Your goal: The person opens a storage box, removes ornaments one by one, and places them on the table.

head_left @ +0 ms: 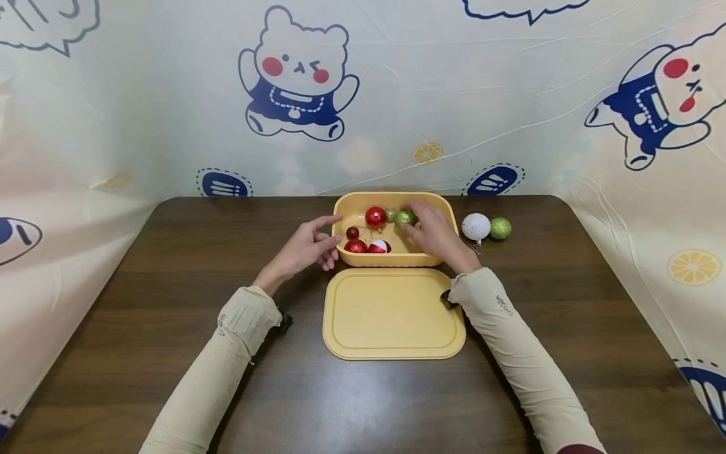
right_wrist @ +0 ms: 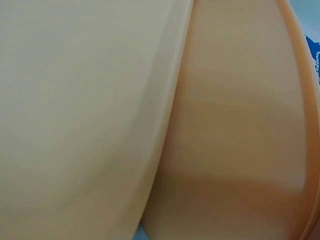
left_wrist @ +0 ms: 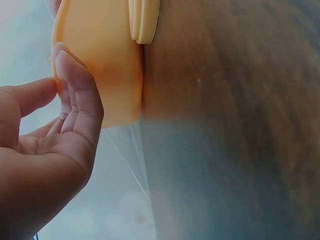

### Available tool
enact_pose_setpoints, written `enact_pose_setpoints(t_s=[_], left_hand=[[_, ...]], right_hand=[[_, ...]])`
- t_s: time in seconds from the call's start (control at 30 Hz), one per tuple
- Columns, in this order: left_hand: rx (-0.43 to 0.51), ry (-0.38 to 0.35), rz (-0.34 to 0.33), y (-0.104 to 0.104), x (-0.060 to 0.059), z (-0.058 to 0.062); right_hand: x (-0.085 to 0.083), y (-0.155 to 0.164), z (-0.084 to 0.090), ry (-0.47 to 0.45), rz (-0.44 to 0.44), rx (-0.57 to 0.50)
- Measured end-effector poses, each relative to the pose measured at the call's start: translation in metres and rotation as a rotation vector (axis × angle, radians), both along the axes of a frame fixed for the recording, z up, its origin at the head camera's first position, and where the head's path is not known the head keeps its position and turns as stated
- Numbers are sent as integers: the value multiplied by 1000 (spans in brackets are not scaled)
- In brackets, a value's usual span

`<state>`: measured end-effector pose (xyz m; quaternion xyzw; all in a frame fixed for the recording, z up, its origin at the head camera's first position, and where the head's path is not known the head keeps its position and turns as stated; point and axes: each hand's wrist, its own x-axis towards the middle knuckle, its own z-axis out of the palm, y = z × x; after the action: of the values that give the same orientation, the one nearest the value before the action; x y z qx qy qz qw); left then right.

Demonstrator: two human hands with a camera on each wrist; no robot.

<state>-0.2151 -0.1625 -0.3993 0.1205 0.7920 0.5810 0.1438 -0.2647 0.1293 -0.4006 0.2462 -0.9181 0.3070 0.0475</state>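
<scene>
In the head view a yellow box (head_left: 397, 260) holds several small bauble ornaments. My right hand (head_left: 435, 232) reaches over its right side, thumb and fingers around a glittery green bauble (head_left: 404, 218). Left of that bauble are a shiny red bauble (head_left: 375, 217) and a small pale green one (head_left: 391, 215). My left hand (head_left: 306, 247) is at the box's left end, its outstretched thumb and forefinger touching the rim. The left wrist view shows those fingertips against the rim and the hand (left_wrist: 65, 135) beside the box's outer wall. The right hand is out of sight in the right wrist view.
A yellow lid (head_left: 394, 315) lies flat on the dark wooden table (head_left: 363, 403), just in front of the box. Right of the box sit a white bauble (head_left: 476, 227) and another glittery green bauble (head_left: 500, 228). A printed cloth (head_left: 397, 94) hangs behind the table.
</scene>
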Motion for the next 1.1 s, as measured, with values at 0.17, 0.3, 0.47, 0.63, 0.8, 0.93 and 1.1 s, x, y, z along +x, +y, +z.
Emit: enact_pose_setpoints(t_s=[0.17,0.3,0.47,0.63,0.8,0.93,1.1], left_hand=[[-5,-4,1,0,0,0],[-5,-5,-9,2,-1,0],[-8,-3,-6,2,-1,0],[-3,-5,5,0,1,1],[-2,-5,5,1,1,2],[-10,-5,6,0,0,1],[-8,-5,6,0,1,1]], right_hand=[[0,2,-2,33,6,-16],[1,4,-3,65,13,-42],[-1,6,-2,88,31,-84],[-1,4,1,114,42,-84],[1,6,4,101,36,-93],[4,8,9,99,45,-103],[6,13,14,122,36,-119]])
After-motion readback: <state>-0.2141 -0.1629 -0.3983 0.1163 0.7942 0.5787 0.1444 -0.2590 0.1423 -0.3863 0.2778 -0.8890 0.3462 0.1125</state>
